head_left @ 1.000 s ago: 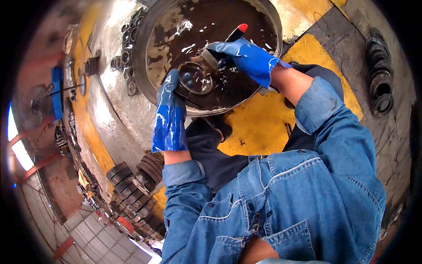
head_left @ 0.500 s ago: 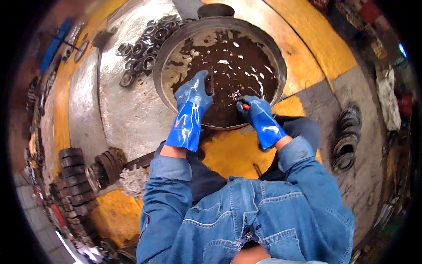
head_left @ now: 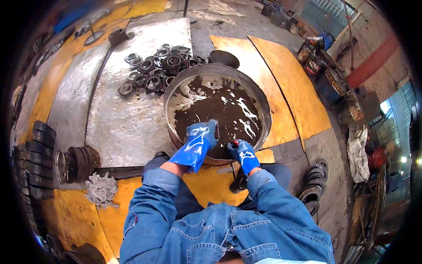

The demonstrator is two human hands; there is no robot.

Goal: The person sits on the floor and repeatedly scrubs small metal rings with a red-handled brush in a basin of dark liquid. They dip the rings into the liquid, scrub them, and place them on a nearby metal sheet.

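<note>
Both my hands wear blue rubber gloves and work over the near side of a wide round metal tub (head_left: 266, 111) of dark brown liquid (head_left: 209, 108) with pale foam at its edge. My left hand (head_left: 201, 135) is closed, thumb up, round a dark piece that is mostly hidden by the glove. Close to its right, my right hand (head_left: 242, 152) grips a tool with a red handle (head_left: 236, 143). Only a bit of the red shows, and the tool's working end is hard to make out against the liquid.
Several dark metal rings (head_left: 156, 68) lie heaped on a metal floor plate left of the tub. A dark round pan (head_left: 224, 58) stands behind it. Grey rag strands (head_left: 101, 190) and stacked rings (head_left: 78, 163) lie at left, more rings (head_left: 313, 185) at right.
The view has tilted up, showing more floor and wall beyond the tub. My right hand has come closer to my left, and the tool's bristly end no longer shows clearly.
</note>
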